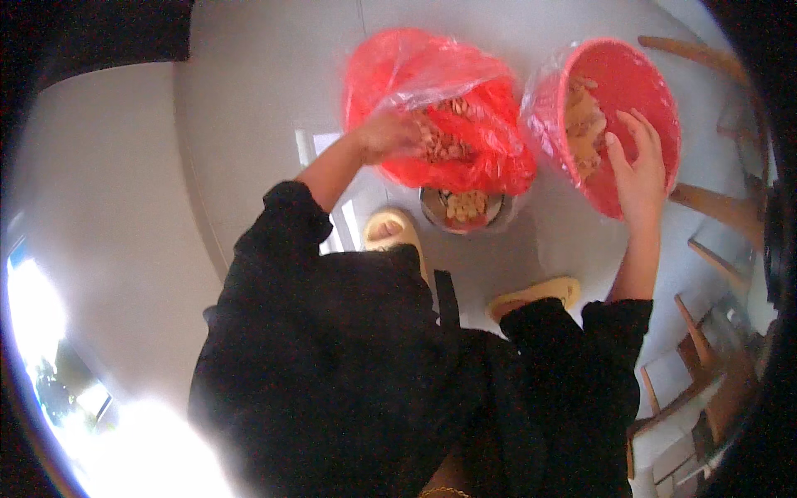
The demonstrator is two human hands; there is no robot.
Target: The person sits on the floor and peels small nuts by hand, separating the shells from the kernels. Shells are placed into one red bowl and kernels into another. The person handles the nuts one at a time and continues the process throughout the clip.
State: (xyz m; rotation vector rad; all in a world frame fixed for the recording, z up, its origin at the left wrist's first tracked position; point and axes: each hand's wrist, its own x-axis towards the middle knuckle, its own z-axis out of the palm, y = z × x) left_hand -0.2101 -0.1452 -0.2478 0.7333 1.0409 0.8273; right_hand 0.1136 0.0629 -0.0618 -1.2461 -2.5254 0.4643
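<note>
My left hand point(398, 138), blurred, reaches into a red plastic bag point(498, 165) over a heap of brown nut-like pieces point(445, 146). Whether its fingers hold any piece is hard to see. At the right, my right hand point(640, 155) is inside the mouth of a pink plastic bin point(622, 68). Its thumb and fingers are spread, with nothing visible between them. Pale brown shell-like scraps point(584, 127) lie in the bin beside the thumb. Below the red bag, a round metal bowl point(429, 208) holds pale pieces point(467, 205); the bag overhangs its far rim.
Clear plastic film point(542, 118) wraps the bin's outside. Wooden furniture legs point(716, 208) stand along the right. My feet in yellow slippers point(398, 227) rest on the grey tiled floor point(261, 118), near the bowl. Bright light comes from the lower left.
</note>
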